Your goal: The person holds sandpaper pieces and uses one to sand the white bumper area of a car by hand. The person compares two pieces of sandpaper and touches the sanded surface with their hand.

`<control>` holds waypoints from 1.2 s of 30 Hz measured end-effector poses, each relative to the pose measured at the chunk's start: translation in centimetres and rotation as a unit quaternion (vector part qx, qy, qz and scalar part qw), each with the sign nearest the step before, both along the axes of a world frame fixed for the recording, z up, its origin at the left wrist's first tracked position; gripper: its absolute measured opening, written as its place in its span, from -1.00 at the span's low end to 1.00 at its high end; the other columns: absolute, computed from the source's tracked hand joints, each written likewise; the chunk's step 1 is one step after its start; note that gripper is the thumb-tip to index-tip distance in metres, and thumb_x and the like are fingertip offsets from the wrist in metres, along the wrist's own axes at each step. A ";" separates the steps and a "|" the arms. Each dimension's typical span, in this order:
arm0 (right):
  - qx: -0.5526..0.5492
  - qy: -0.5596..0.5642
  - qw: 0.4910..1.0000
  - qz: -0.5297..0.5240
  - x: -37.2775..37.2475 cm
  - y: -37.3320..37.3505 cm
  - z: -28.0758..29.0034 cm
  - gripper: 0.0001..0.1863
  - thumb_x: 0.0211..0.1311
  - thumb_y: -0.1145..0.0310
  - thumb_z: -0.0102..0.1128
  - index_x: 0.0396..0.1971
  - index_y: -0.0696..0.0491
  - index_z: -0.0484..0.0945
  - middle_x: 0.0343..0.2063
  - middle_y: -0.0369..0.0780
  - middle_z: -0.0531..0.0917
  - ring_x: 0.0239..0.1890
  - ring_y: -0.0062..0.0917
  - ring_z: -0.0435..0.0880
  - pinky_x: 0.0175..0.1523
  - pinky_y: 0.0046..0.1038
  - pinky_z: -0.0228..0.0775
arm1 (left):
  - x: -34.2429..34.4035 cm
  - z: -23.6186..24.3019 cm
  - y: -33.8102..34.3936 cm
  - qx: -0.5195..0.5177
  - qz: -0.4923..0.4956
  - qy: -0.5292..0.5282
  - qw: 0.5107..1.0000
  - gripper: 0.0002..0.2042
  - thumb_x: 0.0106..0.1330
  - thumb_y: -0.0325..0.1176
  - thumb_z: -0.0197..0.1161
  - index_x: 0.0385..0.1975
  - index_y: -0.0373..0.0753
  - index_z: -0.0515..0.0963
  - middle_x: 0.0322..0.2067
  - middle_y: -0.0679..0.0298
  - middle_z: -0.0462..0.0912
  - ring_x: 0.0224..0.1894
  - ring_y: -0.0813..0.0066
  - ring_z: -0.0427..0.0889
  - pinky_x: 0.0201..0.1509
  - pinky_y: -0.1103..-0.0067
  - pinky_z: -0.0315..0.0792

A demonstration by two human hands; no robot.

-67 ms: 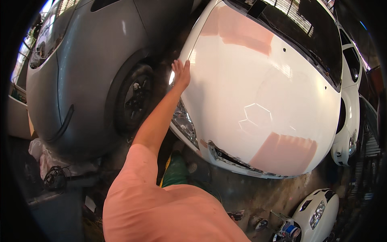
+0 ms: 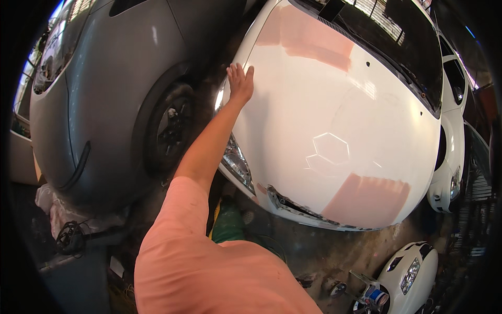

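My left hand (image 2: 240, 81) lies flat on the left edge of a white car's hood (image 2: 334, 120), fingers apart and pointing away from me, holding nothing. My bare forearm and pink sleeve (image 2: 183, 230) reach up to it from the lower edge. The hood carries two dull pink patches, one near the windscreen (image 2: 308, 36) and one at the front edge (image 2: 366, 199). The car's headlight (image 2: 238, 159) sits just below my forearm. My right hand is out of view.
A grey car (image 2: 104, 94) with a black wheel (image 2: 170, 128) stands close on the left, with a narrow gap between the two cars. A green object (image 2: 227, 222) lies on the floor. A loose white car part with a lamp (image 2: 410, 272) sits at lower right, and cables (image 2: 68, 238) at lower left.
My left hand has slid slightly farther up along the hood's edge.
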State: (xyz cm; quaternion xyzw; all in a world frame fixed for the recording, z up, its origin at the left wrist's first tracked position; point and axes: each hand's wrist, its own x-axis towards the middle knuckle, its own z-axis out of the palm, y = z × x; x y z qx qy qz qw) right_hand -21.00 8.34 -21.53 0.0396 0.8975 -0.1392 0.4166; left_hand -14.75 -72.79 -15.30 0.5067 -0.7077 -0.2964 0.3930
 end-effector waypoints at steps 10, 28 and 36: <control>0.017 -0.010 1.000 0.019 -1.5 -2.0 0.4 -0.32 0.32 -0.07 0.17 0.16 0.25 0.51 0.10 0.12 0.60 0.17 0.01 0.56 0.22 -0.13 0.36 | -2.8 0.9 2.6 0.018 0.123 -0.145 0.982 -0.29 0.56 0.07 -0.26 0.47 -0.43 0.01 0.53 -0.04 -0.06 0.59 0.07 -0.19 0.61 0.21 -0.25; 0.015 -0.012 0.994 0.107 -4.2 -2.0 -1.3 -0.31 0.33 -0.08 0.16 0.17 0.25 0.49 0.12 0.12 0.59 0.18 0.02 0.55 0.22 -0.12 0.35 | 3.2 -5.9 15.2 0.049 0.217 -0.052 0.973 -0.24 0.56 0.06 -0.24 0.45 -0.55 -0.09 0.49 -0.21 -0.07 0.57 -0.14 -0.27 0.57 0.03 -0.39; 0.013 -0.007 0.990 0.140 -4.7 -0.8 -1.7 -0.31 0.34 -0.08 0.15 0.18 0.24 0.48 0.13 0.12 0.58 0.19 0.02 0.54 0.22 -0.12 0.35 | 4.5 -8.5 22.9 0.075 0.159 -0.076 0.981 -0.18 0.55 0.12 -0.25 0.46 -0.56 -0.18 0.51 -0.26 -0.22 0.57 -0.16 -0.38 0.57 0.03 -0.44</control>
